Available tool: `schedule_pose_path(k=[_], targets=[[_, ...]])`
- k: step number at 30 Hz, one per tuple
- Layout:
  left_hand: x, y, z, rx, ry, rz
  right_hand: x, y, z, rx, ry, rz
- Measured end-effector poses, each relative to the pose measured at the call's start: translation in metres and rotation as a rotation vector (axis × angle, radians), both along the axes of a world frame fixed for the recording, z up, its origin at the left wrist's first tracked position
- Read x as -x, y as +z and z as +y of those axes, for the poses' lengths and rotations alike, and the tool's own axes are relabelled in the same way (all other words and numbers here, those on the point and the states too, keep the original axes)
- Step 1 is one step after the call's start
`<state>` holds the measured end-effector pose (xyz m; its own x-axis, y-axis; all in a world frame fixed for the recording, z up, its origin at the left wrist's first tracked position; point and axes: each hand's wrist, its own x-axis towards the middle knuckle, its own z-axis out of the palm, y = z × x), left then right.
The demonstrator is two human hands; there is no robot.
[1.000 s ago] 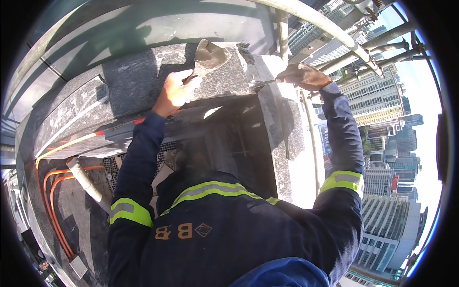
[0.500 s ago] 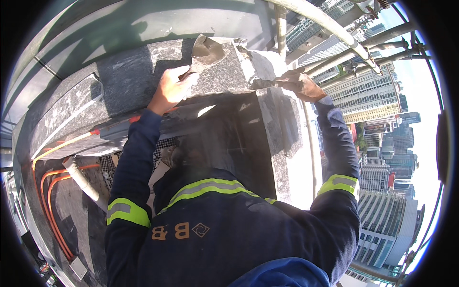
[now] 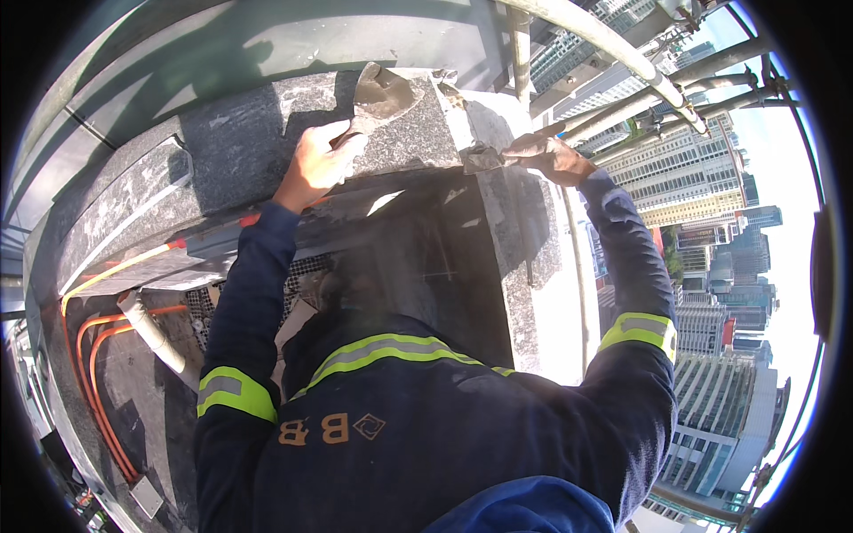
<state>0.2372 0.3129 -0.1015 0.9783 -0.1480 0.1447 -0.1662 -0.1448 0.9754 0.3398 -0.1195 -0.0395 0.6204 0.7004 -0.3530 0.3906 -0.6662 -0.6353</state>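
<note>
My left hand [image 3: 320,164] is closed round the handle of a wide putty knife [image 3: 384,96], its blade raised over the grey speckled stone ledge [image 3: 413,140] and coated with grey-brown paste. My right hand [image 3: 553,160] grips a smaller putty knife [image 3: 482,159], its fingers along the handle. That smaller blade lies at the ledge's front corner, by the joint between the ledge and the upright stone side [image 3: 515,222]. A pale patch [image 3: 498,115] covers the ledge's right end. Most of both handles is hidden in the hands.
Below the ledge gapes a dark recess [image 3: 435,240]. Orange conduits [image 3: 93,382] and a pale pipe [image 3: 155,333] run at lower left. Scaffold tubes [image 3: 613,49] cross the upper right, with tall buildings [image 3: 702,178] far beyond. A grey metal panel [image 3: 355,35] stands behind the ledge.
My right hand has shifted slightly and turned the smaller putty knife, so its blade now shows broad instead of thin at the corner. The left hand and wide putty knife have barely moved.
</note>
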Motion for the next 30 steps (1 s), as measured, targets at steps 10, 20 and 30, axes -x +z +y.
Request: schedule_pose_path(k=[10, 20, 30], targets=[[-0.002, -0.004, -0.001, -0.031, 0.020, 0.004, 0.035, 0.012, 0.001, -0.165, 0.028, 0.109], [0.006, 0.005, -0.007, 0.023, 0.046, 0.020, 0.076, 0.032, -0.012, -0.184, -0.368, -0.454], [0.032, 0.045, -0.034, -0.136, -0.160, -0.016, 0.144, 0.061, 0.049, -0.208, -0.325, -0.904]])
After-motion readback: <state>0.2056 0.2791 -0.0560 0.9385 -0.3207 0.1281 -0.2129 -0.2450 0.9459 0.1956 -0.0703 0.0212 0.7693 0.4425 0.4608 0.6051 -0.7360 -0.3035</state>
